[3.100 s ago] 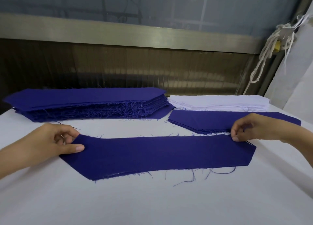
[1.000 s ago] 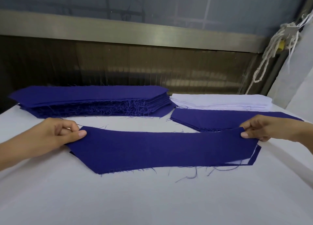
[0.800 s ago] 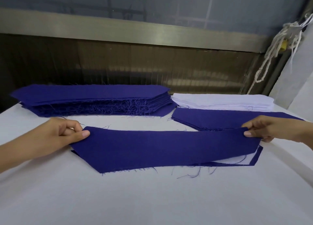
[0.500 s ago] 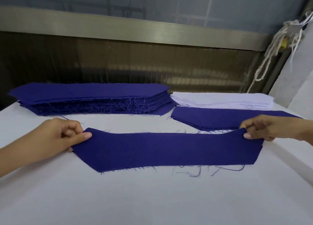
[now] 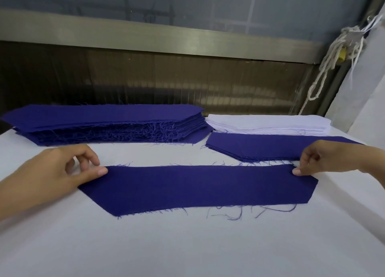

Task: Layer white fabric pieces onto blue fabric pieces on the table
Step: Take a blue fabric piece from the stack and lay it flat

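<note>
Now the blue piece [image 5: 198,187] lies flat on the table [image 5: 187,245], pinched at both ends.
Left grip [image 5: 60,172] is closed on its far left corner, right grip [image 5: 329,160] on its far right one; behind lie a thick blue stack [image 5: 104,120], a thin blue pile [image 5: 270,147] and a white stack [image 5: 260,124].

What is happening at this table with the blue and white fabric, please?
A person has a single blue fabric piece lying flat on the white table. The left hand is at its far-left corner and the right hand at its far-right corner; whether they pinch or just press is unclear. Behind it lie a tall blue stack, a white stack and a low blue stack. No white piece lies on the single piece.
</note>
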{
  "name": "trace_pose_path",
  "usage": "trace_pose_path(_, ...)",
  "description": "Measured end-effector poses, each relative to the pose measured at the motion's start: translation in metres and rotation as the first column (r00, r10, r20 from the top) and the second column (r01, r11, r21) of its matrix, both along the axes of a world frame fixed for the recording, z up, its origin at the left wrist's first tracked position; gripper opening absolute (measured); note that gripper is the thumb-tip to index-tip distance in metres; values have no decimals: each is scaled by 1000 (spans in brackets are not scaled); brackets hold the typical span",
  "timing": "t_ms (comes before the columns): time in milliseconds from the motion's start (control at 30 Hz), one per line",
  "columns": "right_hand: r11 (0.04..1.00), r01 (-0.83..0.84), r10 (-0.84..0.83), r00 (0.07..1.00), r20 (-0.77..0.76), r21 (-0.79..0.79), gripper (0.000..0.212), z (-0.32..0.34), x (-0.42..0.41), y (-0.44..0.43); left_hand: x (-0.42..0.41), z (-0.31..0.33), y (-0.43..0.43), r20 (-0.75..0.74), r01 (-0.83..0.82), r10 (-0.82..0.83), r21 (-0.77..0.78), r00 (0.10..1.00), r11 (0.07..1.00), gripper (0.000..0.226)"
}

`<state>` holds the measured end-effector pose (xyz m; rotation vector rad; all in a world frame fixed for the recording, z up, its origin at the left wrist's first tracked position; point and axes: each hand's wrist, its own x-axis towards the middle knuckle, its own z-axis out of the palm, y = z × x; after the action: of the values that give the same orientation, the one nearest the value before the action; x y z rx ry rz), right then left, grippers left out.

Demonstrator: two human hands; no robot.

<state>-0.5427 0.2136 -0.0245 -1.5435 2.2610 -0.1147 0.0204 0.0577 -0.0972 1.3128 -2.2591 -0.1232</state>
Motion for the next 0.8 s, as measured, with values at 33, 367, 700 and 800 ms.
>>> trace_pose_path(33,1000,-1,1,1000,-6,2,34,0,2,0,-2,1,2,-10,14,-14,41,1000,999,69)
trace_pose_path(367,982,-184,176,976,130,50,28,-3,3,-2,-10,4,7,-66,174,-164,202,984,964,79)
trace_pose_path(700,947,-319,313,884,346,-41,12,-7,-12,-8,-15,4,5,-69,261,-251,294,965,920,50)
trace_pose_path(800,936,-352,338,874,350,-25,13,-8,-13,-9,-16,7,4,-77,267,-257,346,964,899,47)
